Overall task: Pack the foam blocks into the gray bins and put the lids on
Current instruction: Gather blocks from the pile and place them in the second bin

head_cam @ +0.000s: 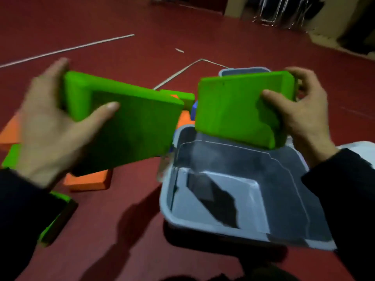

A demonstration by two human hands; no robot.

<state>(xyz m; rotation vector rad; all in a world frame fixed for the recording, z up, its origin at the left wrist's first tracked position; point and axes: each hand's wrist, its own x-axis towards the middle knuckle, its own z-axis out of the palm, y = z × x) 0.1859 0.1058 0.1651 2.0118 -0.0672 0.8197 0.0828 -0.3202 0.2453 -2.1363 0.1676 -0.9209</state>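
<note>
My left hand (50, 128) grips a flat green foam block (132, 126), thumb across its face, held in the air left of the gray bin (203, 218). In my right hand (300, 110) is a second green foam block (233, 110), tilted with its lower edge over the far end of the bin's opening. No block shows inside the bin; its inside is partly in shadow. A second gray bin (229, 71) shows behind the right block, mostly hidden.
Orange foam blocks (89, 180) and green ones (56, 218) lie on the red floor to the left and between the hands. Part of a blue block (194, 107) peeks out behind them. A pale object (357, 147) lies at the right edge. Metal chair legs (282, 13) stand far back.
</note>
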